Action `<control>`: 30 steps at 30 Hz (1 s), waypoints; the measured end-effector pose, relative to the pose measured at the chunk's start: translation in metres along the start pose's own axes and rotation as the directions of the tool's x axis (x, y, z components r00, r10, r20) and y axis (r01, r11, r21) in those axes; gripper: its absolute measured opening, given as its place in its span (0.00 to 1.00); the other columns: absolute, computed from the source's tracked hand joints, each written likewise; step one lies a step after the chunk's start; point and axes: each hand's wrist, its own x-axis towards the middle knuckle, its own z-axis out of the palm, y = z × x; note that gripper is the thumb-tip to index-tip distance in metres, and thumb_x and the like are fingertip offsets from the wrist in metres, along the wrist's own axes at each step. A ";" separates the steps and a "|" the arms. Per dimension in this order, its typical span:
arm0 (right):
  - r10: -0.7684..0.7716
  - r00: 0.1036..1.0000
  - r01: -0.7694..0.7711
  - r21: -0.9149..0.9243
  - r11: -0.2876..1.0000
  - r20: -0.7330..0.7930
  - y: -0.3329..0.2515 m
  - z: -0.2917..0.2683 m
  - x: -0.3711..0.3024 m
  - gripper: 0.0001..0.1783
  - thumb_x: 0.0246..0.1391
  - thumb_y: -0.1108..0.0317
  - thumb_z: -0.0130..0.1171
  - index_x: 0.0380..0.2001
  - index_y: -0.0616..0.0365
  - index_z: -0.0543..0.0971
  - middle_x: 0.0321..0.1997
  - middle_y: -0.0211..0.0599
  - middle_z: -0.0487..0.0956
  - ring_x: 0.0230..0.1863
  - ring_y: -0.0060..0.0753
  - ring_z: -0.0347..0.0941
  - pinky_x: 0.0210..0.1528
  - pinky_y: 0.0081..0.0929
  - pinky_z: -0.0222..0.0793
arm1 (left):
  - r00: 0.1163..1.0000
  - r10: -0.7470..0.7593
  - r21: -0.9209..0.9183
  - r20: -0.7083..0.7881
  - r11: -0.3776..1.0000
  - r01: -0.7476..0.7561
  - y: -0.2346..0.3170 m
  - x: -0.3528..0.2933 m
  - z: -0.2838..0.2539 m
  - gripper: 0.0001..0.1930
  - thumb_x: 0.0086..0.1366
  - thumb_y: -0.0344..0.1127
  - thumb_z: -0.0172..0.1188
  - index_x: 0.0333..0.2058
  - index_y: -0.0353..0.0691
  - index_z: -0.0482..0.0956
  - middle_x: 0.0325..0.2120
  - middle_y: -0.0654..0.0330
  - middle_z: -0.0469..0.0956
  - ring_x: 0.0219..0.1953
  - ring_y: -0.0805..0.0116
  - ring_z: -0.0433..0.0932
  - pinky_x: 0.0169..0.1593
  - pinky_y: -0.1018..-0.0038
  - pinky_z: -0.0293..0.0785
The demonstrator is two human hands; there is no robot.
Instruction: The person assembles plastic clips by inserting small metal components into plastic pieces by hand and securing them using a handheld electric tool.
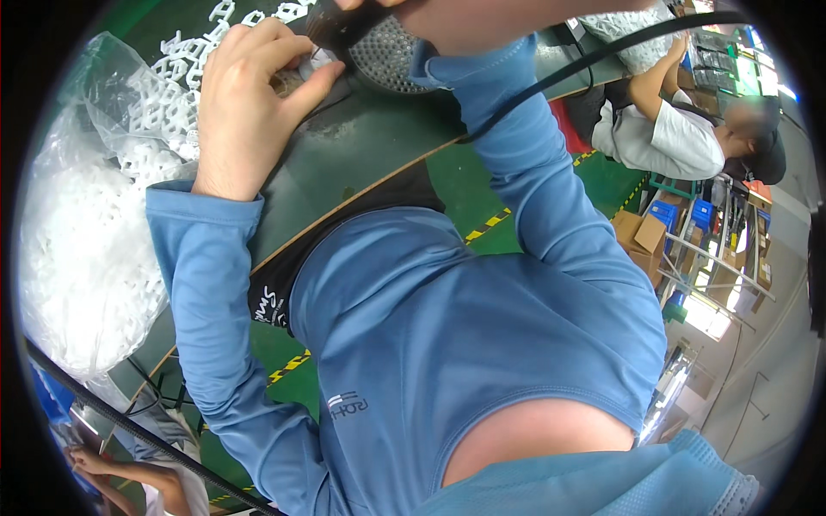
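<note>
- The left hand [245, 95] is bent over the far part of the counter [366, 138], its thumb and forefinger appearing to pinch a small pale piece [319, 60]. A light, steady pinch at the sides should serve best, leaving the top free to work on.
- The right hand [469, 24] is at the far edge of the view, mostly cut off. Its fingertips meet a dark rounded object [340, 24], but I cannot tell how firmly they grip.
- The pale piece is just left of a round grey studded or perforated thing [387, 62]. Working in so narrow a gap probably calls for small movements, with the left thumb well clear of the dark object.
- Resting the heel of the left hand on the counter would likely steady the pinch; whether it already bears there is hidden.
- Loose white plastic parts [176, 69] lie beyond and left of the left hand, close to its knuckles. A wide sweep that way could scatter them.
- A bulging clear bag [90, 249] of white parts is near the left sleeve [206, 275]; the elbow is best kept from pushing it.
- A black cable [594, 62] crosses the view by the right sleeve [533, 163]; slack there should prevent a snag.
</note>
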 end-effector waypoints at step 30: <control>-0.150 0.967 0.098 -0.242 0.965 -0.207 -0.002 -0.012 0.002 0.62 0.46 0.10 0.45 0.59 0.61 0.68 0.21 0.38 0.73 0.15 0.27 0.68 0.18 0.24 0.69 | 0.993 0.019 -0.162 -0.118 0.986 -0.038 0.014 0.003 -0.008 0.07 0.54 0.21 0.71 0.30 0.35 0.82 0.26 0.61 0.76 0.31 0.65 0.73 0.35 0.72 0.71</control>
